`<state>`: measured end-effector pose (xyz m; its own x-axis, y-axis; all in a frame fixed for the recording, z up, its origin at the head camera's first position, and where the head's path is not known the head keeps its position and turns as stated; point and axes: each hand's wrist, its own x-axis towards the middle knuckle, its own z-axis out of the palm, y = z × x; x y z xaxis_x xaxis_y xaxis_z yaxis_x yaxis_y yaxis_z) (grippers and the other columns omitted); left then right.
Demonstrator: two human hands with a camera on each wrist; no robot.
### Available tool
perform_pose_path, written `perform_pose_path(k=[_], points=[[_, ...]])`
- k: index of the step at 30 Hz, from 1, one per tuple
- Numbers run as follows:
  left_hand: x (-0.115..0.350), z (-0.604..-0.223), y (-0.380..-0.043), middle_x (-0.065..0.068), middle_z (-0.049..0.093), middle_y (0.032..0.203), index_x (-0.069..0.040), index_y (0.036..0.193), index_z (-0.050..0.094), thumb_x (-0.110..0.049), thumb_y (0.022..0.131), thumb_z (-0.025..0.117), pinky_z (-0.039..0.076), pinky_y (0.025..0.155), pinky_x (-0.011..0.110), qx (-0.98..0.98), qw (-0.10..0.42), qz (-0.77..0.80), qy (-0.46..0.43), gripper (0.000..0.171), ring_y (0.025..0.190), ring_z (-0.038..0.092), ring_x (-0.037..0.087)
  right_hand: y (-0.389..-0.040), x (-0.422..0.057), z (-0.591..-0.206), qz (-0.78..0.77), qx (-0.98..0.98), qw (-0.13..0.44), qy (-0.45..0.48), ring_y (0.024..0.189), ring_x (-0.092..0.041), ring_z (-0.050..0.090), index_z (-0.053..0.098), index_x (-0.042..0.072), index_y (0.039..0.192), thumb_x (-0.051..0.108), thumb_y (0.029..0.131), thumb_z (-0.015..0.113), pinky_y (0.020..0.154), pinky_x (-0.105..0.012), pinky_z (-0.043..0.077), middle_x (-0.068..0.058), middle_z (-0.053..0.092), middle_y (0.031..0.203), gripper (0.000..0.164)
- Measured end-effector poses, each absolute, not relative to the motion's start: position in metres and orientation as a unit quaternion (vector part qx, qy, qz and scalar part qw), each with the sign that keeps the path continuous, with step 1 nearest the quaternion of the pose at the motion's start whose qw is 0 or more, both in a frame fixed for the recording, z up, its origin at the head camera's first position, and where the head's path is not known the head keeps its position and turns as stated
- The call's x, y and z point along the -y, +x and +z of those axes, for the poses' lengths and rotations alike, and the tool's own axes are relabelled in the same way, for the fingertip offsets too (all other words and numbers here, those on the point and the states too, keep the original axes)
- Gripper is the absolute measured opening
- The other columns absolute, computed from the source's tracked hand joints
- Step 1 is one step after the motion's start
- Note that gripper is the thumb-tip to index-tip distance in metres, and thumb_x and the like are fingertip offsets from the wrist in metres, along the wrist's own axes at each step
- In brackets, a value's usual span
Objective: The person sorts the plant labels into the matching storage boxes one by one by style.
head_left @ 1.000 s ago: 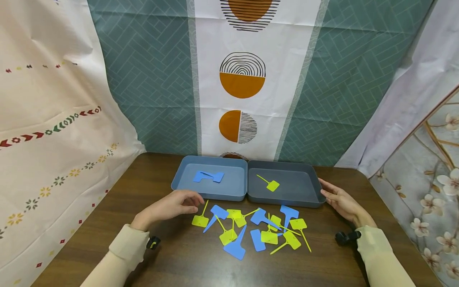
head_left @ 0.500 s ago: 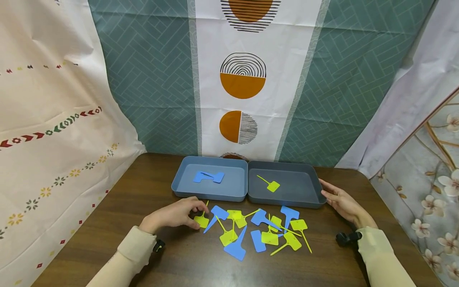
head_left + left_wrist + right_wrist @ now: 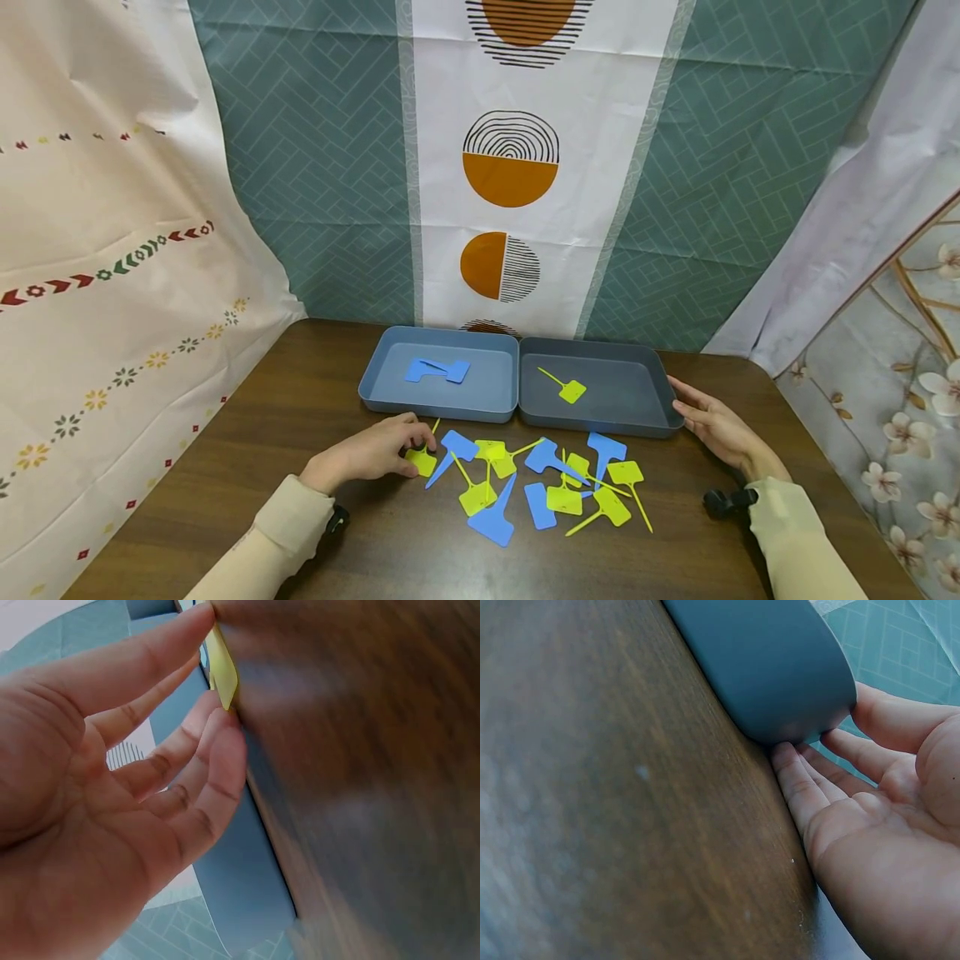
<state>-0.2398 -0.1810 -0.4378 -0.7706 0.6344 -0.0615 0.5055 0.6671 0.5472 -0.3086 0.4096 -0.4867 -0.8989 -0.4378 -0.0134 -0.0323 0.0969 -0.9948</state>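
My left hand [image 3: 372, 452] is low over the table at the left end of a scatter of T-shaped plant labels. Its thumb and curled fingers close on a yellow plant label [image 3: 422, 463]; in the left wrist view that label [image 3: 223, 669] shows between thumb and fingertips, close to the tabletop. To its right lie several blue plant labels [image 3: 492, 522] and yellow plant labels [image 3: 564, 499], some overlapping. At the far right, my right hand [image 3: 722, 429] touches the end of the dark grey tray [image 3: 630, 415] with straight fingers; the right wrist view shows fingertips against the tray's corner [image 3: 802, 705].
A blue-grey tray [image 3: 382, 367] stands left of the dark tray, side by side. Blue labels [image 3: 438, 371] lie in it, and one yellow label [image 3: 572, 392] lies in the dark one. A patterned cloth [image 3: 330, 208] hangs behind the wooden table [image 3: 420, 558].
My left hand has come down and toward me onto the yellow plant label, its fingers closing round it. The label has shifted slightly. My right hand stays at the dark tray.
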Motion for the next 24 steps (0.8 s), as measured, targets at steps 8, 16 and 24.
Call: perform_pose_path(k=[8,16,24], points=[[0.1786,-0.4377,-0.2407,0.000,0.060,0.100,-0.014,0.110,0.070,-0.002,0.085,0.085,0.051,0.082,0.034,-0.899,0.128,0.276,0.316,0.032,0.094,0.055,0.019,-0.3083,-0.4097,-0.4867,-0.662,-0.709,0.162,-0.180,0.134,0.009,0.045,-0.002,-0.001,0.164,0.011,0.115,0.036,0.104,-0.012,0.040,-0.023,-0.003,0.172,0.064],[0.1808,-0.4368,-0.2438,-0.002,0.061,0.093,-0.013,0.112,0.071,0.002,0.087,0.081,0.051,0.071,0.027,-0.885,0.140,0.307,0.321,0.031,0.082,0.055,0.012,-0.3078,-0.4093,-0.4858,-0.657,-0.714,0.165,-0.177,0.133,0.011,0.044,-0.002,0.000,0.165,0.013,0.115,0.037,0.102,-0.011,0.039,-0.026,-0.009,0.171,0.065],[0.1814,-0.4345,-0.2439,-0.005,0.060,0.085,-0.015,0.108,0.072,-0.002,0.095,0.074,0.048,0.070,0.026,-0.879,0.115,0.315,0.339,0.019,0.079,0.053,0.008,-0.3071,-0.4088,-0.4851,-0.656,-0.712,0.167,-0.187,0.133,0.012,0.044,-0.003,-0.001,0.164,0.013,0.115,0.036,0.103,-0.011,0.040,-0.028,-0.014,0.168,0.065]])
